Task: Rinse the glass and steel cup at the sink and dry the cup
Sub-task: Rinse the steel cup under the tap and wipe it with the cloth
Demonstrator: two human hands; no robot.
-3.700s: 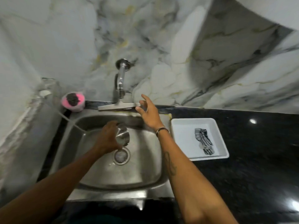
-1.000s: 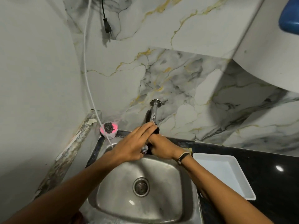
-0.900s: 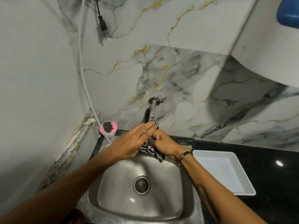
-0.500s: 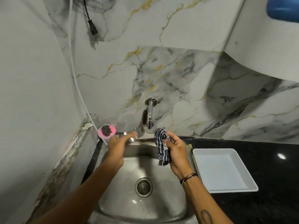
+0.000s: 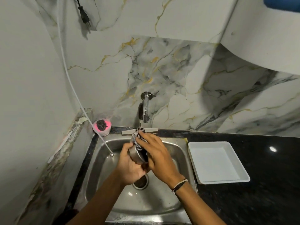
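Cup [image 5: 134,154] aslant in left hand [image 5: 129,167] over sink [image 5: 100,176], striped cloth [image 5: 137,135] under right hand [image 5: 155,151]

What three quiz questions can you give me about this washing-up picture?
1. True or false: the steel cup sits in the white tray.
2. What does the right hand hold against the cup? A sponge, B striped cloth, C soap.
3. Fill in: the left hand holds the cup above the ____.

Key: 1 false; 2 B; 3 sink.
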